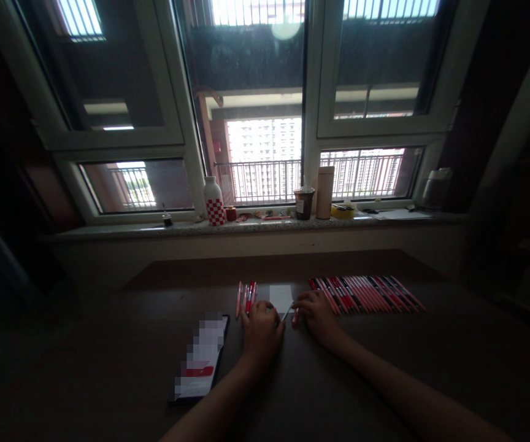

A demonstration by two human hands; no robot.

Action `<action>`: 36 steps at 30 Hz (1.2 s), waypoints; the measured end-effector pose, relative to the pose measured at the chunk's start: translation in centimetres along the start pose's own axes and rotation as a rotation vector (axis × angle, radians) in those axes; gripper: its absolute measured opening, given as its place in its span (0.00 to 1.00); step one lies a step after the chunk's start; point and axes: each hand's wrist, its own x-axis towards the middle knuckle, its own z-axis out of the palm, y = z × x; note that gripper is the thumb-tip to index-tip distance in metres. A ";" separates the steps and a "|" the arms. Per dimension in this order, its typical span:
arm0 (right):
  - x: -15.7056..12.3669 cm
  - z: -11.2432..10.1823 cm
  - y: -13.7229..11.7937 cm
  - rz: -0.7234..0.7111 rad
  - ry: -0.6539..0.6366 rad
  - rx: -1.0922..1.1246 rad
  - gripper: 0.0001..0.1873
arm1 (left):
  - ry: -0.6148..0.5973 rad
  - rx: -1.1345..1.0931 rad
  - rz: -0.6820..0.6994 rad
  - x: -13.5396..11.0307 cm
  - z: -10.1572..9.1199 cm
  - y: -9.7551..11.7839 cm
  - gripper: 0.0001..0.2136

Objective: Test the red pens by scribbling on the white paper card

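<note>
My left hand (261, 331) rests over the table with its fingers bent, its thumb side at the lower end of a thin pale stick (287, 312). At the stick's upper end, the fingertips of my right hand (321, 314) are closed together. The stick slants between both hands; its exact kind is too small to make out. Below my right fingertips lies a short red-pink piece (295, 318), partly hidden. A pale paper sheet (280, 297) lies just beyond the hands. Several red and pink pens (249, 294) lie beside my left fingers, partly covered by them.
A long row of pink, red and dark pens (366, 294) lies right of my right hand. A phone (200, 359) lies left of my left forearm. On the windowsill (256, 228) stand a checkered bottle (215, 202), a cup (303, 204) and a tan flask (324, 193).
</note>
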 end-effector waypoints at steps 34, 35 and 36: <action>0.0 -0.7 -1.1 -0.051 0.044 -0.035 0.10 | -0.011 -0.010 -0.028 0.1 -0.5 0.2 0.09; 0.0 -0.7 -1.0 -0.041 0.052 -0.037 0.10 | -0.017 -0.008 -0.035 0.1 -0.5 0.2 0.09; 0.0 -0.7 -1.0 -0.035 0.058 -0.038 0.10 | -0.019 -0.006 -0.040 0.1 -0.5 0.2 0.10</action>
